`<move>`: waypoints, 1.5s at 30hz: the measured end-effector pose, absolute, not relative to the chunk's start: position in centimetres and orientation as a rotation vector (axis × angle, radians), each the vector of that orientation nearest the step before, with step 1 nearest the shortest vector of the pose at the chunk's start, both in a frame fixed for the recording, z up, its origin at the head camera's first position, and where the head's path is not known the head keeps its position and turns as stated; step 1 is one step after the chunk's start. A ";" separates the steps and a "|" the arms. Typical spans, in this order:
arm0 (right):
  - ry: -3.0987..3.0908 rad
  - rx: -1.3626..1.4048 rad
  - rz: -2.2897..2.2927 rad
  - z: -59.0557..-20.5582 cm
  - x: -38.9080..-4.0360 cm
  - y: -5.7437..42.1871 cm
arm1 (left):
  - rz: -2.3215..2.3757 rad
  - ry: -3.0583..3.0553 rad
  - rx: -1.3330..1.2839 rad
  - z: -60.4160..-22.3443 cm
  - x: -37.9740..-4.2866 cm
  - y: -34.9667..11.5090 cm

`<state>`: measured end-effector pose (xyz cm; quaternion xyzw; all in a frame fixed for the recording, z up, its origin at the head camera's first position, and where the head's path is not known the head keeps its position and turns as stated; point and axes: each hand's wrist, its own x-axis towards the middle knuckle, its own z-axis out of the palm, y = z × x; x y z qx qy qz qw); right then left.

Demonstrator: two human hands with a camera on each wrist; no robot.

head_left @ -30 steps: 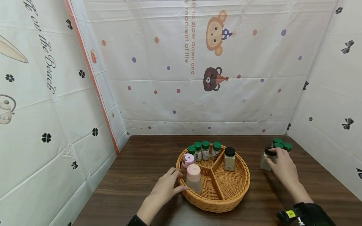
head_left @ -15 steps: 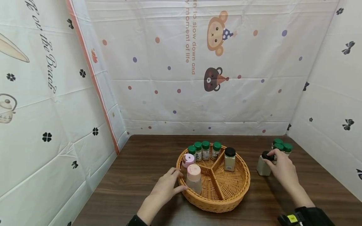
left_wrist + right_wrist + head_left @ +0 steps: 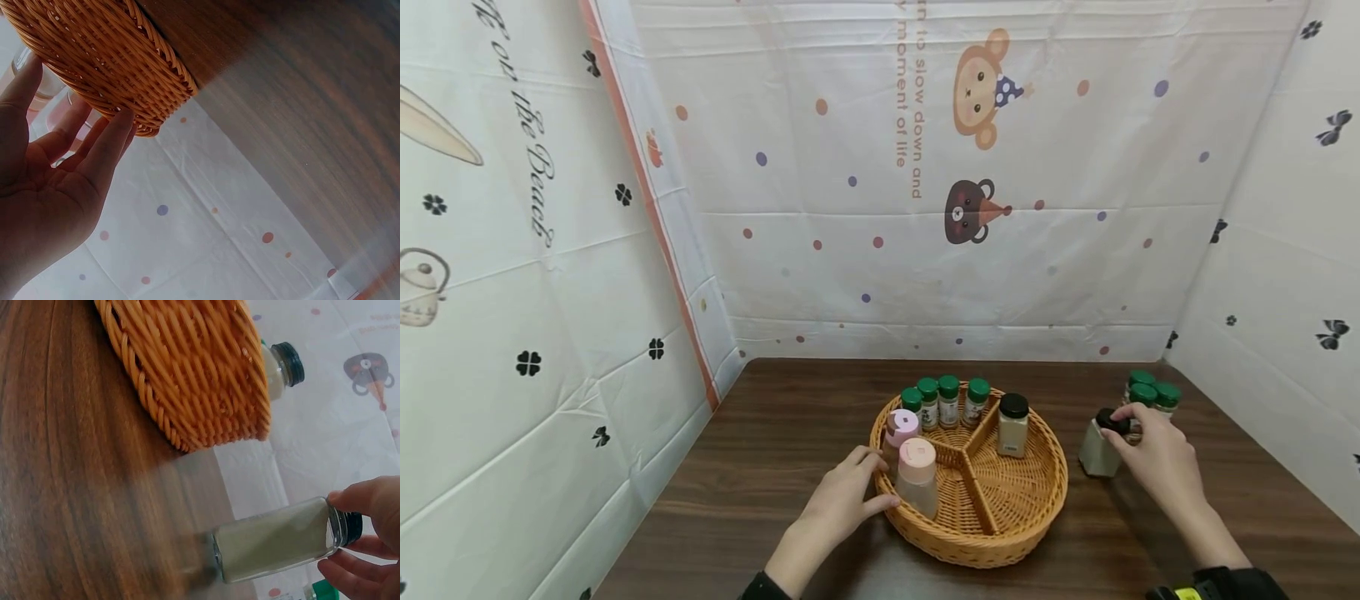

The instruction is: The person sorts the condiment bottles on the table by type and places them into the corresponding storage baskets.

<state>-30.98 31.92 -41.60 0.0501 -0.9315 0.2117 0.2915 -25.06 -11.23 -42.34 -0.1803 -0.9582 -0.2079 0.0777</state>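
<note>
My right hand (image 3: 1161,458) pinches the black cap of a square glass spice jar (image 3: 1099,450) filled with pale powder. The jar tilts slightly, right of the round wicker basket (image 3: 1048,500); I cannot tell whether its base touches the table. In the right wrist view, thumb and fingers hold the jar (image 3: 275,540) around its cap and neck. On the left, my left hand (image 3: 842,496) grips the basket's rim, thumb toward the near side. A pink-capped bottle (image 3: 917,475) and a lilac-capped one (image 3: 901,429) stand inside, beside that hand.
Several green-capped jars (image 3: 948,404) and a black-capped jar (image 3: 1012,429) stand in the divided basket. More green-capped jars (image 3: 1165,396) cluster behind the right hand. Printed white cloth (image 3: 850,275) hangs behind and beside the brown table (image 3: 760,433).
My right hand has drawn the black-capped spice jar away from the green-capped group, slightly left and toward me, and the jar now tilts. The left hand stays at the basket's rim.
</note>
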 end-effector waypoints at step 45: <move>-2.140 0.364 0.801 -37.4 -27.3 26.2 | -0.605 -2.881 -0.540 -42.3 -25.1 -11.2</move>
